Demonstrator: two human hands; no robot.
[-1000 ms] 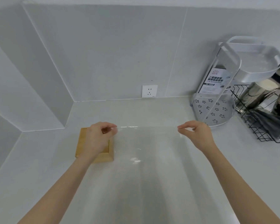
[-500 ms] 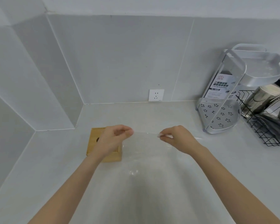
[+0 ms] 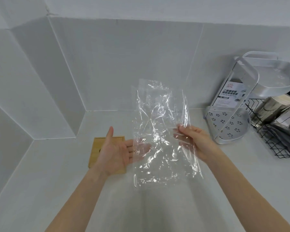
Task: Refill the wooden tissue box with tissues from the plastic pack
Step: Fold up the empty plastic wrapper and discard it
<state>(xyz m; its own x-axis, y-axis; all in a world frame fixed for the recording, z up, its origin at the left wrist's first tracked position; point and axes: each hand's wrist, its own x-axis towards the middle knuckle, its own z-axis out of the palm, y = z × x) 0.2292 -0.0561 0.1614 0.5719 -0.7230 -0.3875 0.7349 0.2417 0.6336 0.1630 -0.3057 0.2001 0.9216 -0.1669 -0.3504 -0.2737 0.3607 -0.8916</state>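
Since the earlier frames, both hands have released the taut stretch of film; the clear plastic pack [image 3: 159, 131] now hangs crumpled and upright at centre frame, held by one hand only. Right hand [image 3: 193, 142], right of centre, pinches the pack's right edge between thumb and fingertips. Left hand [image 3: 115, 152], left of centre, is spread flat with palm up and thumb raised; its fingertips lie behind the pack's lower left edge, and contact cannot be confirmed. No tissues are discernible inside the pack. Wooden tissue box [image 3: 97, 148] rests on the grey counter [image 3: 49, 181] at centre left, partly hidden under the left hand. A white two-tier corner rack [image 3: 231, 124] and a black wire basket [image 3: 274, 144] stand at the right edge.
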